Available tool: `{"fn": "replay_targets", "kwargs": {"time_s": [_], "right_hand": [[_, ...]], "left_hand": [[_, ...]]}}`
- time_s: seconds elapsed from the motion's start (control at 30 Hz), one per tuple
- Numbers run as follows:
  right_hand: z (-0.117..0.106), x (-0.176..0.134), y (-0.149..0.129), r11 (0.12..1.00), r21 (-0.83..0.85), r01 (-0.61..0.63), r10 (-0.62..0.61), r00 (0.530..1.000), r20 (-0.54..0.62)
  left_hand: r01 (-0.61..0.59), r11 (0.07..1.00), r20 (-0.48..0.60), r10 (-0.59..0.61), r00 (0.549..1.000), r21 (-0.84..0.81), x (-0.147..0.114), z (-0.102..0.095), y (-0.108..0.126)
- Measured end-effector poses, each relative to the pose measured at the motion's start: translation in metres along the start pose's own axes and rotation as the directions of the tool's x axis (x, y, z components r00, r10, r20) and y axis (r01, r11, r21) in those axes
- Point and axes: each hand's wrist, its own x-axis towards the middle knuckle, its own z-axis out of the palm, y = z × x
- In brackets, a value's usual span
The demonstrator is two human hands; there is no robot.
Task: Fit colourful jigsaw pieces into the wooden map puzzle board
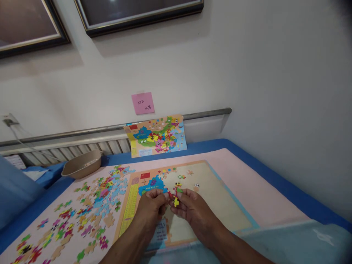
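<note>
Both hands meet over a partly filled jigsaw puzzle board (214, 205). Pinched in the fingers of my right hand (189, 205) are joined jigsaw pieces (176, 196) in yellow, red and green. My left hand (154, 207) is closed, its thumb and forefinger against the red end of these pieces. Beneath and beyond the hands lies a blue assembled section (154, 183) at the board's upper left. A few single pieces, one with a panda (196, 186), rest on the bare part of the board.
Many loose jigsaw pieces (104, 194) spread over the pink sheet to the left. Behind them stands a beige plastic basin (82, 165). A printed map picture (156, 137) leans on the wall rail (206, 114), below a pink note (143, 103). Light blue cloth (299, 242) covers the near edge.
</note>
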Motion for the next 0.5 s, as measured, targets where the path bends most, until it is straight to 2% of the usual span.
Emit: {"fn": "replay_targets", "kwargs": {"time_s": [0.37, 0.5], "right_hand": [[0.0016, -0.0012, 0.0068, 0.998, 0.047, 0.043, -0.043, 0.999, -0.005], [-0.0032, 0.0031, -0.0005, 0.998, 0.04, 0.055, -0.054, 0.998, -0.017]], "left_hand": [[-0.049, 0.998, -0.03, 0.05, 0.998, 0.03, -0.0026, 0.0087, 0.0003], [-0.056, 0.998, -0.028, 0.057, 0.998, 0.037, -0.0042, 0.0056, 0.006]]}}
